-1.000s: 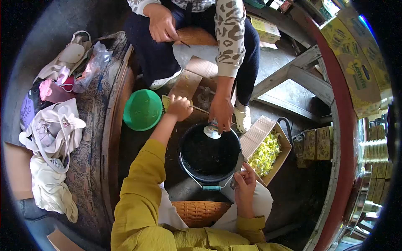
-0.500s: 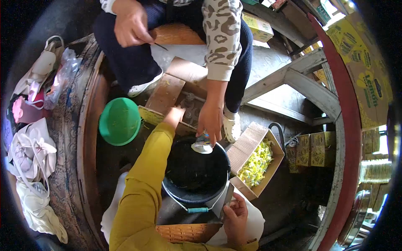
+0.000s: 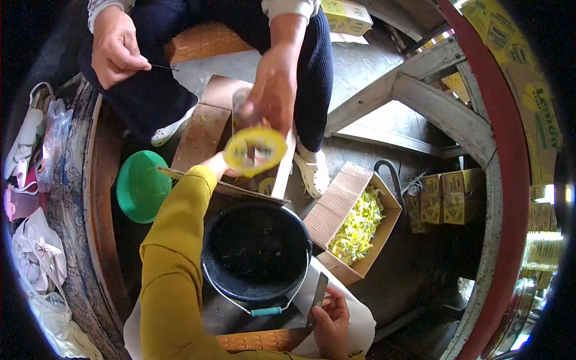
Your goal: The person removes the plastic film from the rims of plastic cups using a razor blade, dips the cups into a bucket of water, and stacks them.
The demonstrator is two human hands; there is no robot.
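My right hand (image 3: 333, 318), low in the view beside the bucket, is closed on a flat metal blade (image 3: 319, 295) that points up. My left arm stretches forward over the cardboard box (image 3: 211, 129), which holds clear containers. Only part of my left hand (image 3: 219, 164) shows; its fingers are hidden behind a clear container with a round yellow end (image 3: 256, 151). A co-worker's blurred hand (image 3: 275, 90) is at that container. The co-worker's other hand (image 3: 117, 54) pinches a thin dark tool (image 3: 163, 67). Between my knees stands a black bucket (image 3: 258, 252) with dark insides.
An opened carton with yellow and green shreds (image 3: 357, 231) stands right of the bucket. A green basin (image 3: 141, 186) is at left. Bags (image 3: 42, 246) lie along the left edge. A wooden frame (image 3: 444, 114) and printed cartons (image 3: 462, 195) are on the right.
The co-worker's hand has moved up from over the bucket to above the cardboard box, bringing the container near my left hand. The camera view has shifted. My right hand still holds the blade.
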